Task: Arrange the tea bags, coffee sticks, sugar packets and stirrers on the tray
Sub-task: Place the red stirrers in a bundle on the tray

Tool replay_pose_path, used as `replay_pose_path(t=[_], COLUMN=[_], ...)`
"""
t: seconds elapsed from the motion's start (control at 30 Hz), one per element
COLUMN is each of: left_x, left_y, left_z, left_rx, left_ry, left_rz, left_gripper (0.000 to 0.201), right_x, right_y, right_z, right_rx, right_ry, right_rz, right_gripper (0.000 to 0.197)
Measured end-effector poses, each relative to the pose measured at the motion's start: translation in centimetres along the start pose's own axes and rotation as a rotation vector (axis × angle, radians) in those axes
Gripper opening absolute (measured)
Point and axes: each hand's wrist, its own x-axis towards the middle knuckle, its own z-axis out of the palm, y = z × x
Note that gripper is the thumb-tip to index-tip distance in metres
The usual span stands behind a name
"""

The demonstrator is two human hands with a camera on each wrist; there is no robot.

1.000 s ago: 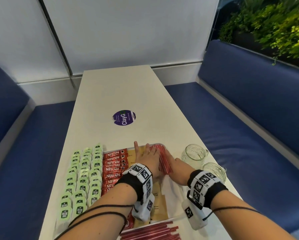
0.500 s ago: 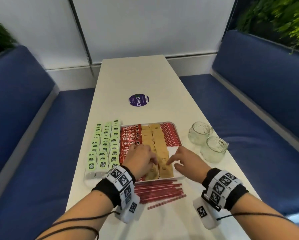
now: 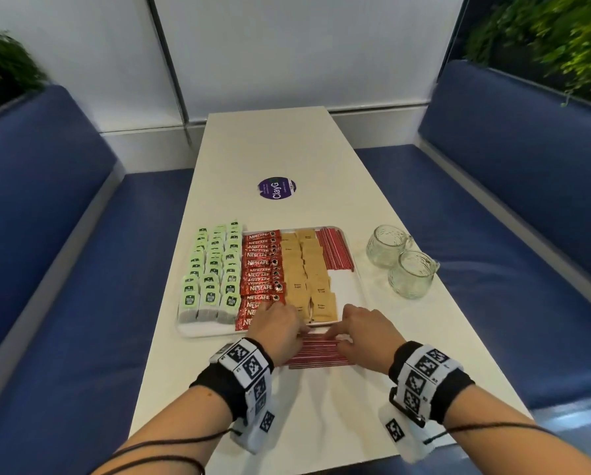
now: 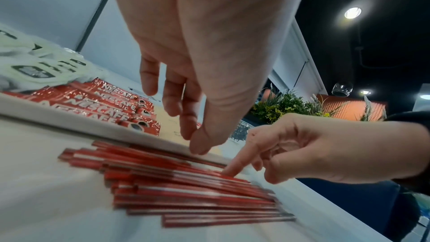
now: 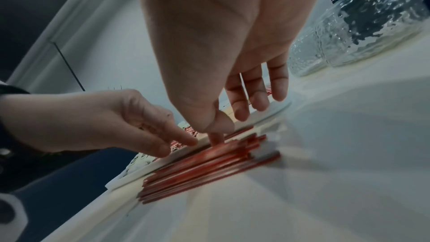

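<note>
A white tray (image 3: pixel 342 286) holds rows of green tea bags (image 3: pixel 215 272), red coffee sticks (image 3: pixel 261 269), brown sugar packets (image 3: pixel 306 269) and, at the far right, red stirrers (image 3: pixel 333 250). A loose pile of stirrers (image 3: pixel 318 351) lies on the table just in front of the tray. My left hand (image 3: pixel 280 329) hovers over the pile's left end, fingers hanging straight, thumb (image 4: pixel 197 146) near the tray rim (image 4: pixel 69 120). My right hand (image 3: pixel 359 332) presses its index finger (image 4: pixel 235 166) on the pile (image 5: pixel 209 165); nothing is pinched.
Two empty glass cups (image 3: pixel 388 246) (image 3: pixel 412 274) stand right of the tray. A purple round sticker (image 3: pixel 276 188) sits mid-table. Blue benches (image 3: pixel 47 269) flank the narrow table; its near edge lies under my wrists.
Both hands drew back from the sugar packets and stirrers on the tray to the loose stirrers in front of it. The head view lifted.
</note>
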Motion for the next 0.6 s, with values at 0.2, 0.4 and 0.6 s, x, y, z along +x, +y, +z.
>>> replay_pose_path(t=[0.2, 0.4, 0.6], left_x=[-0.7, -0.6, -0.2], left_y=[-0.3, -0.3, -0.4], left_z=[1.2, 1.5, 1.3], left_rx=[0.004, -0.006, 0.046], left_ry=[-0.027, -0.004, -0.016], left_rz=[-0.033, -0.047, -0.091], left_gripper=[0.031, 0.034, 0.035], right_x=[-0.2, -0.3, 0.8], right_y=[0.0, 0.1, 0.1], right_z=[0.3, 0.2, 0.0], right_rx=[-0.073, -0.114, -0.155], right_ry=[-0.035, -0.036, -0.042], right_rz=[0.005, 0.015, 0.026], right_gripper=[0.045, 0.043, 0.051])
